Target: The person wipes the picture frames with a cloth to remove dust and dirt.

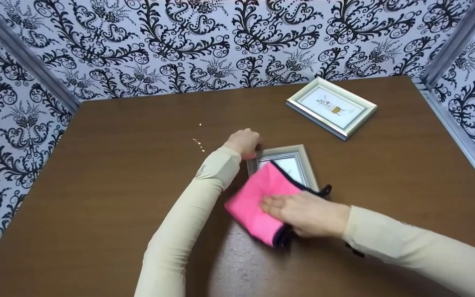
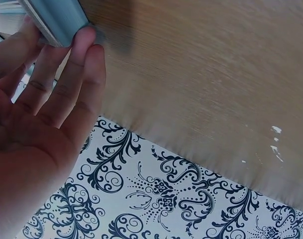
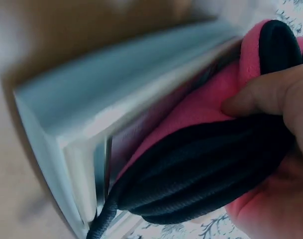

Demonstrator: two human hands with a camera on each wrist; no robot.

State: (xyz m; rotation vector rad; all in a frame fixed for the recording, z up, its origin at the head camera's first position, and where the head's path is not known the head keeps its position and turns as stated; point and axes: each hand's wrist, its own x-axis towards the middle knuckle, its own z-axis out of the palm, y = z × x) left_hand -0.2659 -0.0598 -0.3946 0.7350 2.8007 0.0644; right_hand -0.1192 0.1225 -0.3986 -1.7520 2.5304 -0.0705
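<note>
Head view: small silver picture frame (image 1: 285,163) lies flat on the brown surface (image 1: 118,177), long axis running away from the person, slightly tilted. Left hand (image 1: 243,142) sits at its far-left corner, fingers curled onto the edge. Right hand (image 1: 303,214) lies flat-fingered on a pink cloth (image 1: 258,202) with dark trim, covering the frame's near half. So the uncovered part lies ahead of the right hand, along the long axis. The right hand is nearer the glass; the left one only steadies. A second frame (image 1: 331,107) lies well apart, far right.

Left wrist view: left fingers (image 2: 81,55) pinch the frame's corner (image 2: 56,17), grip closed on it.

Right wrist view: blurred. Thumb (image 3: 270,94) presses the cloth (image 3: 201,104) onto the frame (image 3: 116,94); the folded dark-trimmed edge is bunched under the palm. Frame moulding looks pale silver-blue and smooth.
</note>
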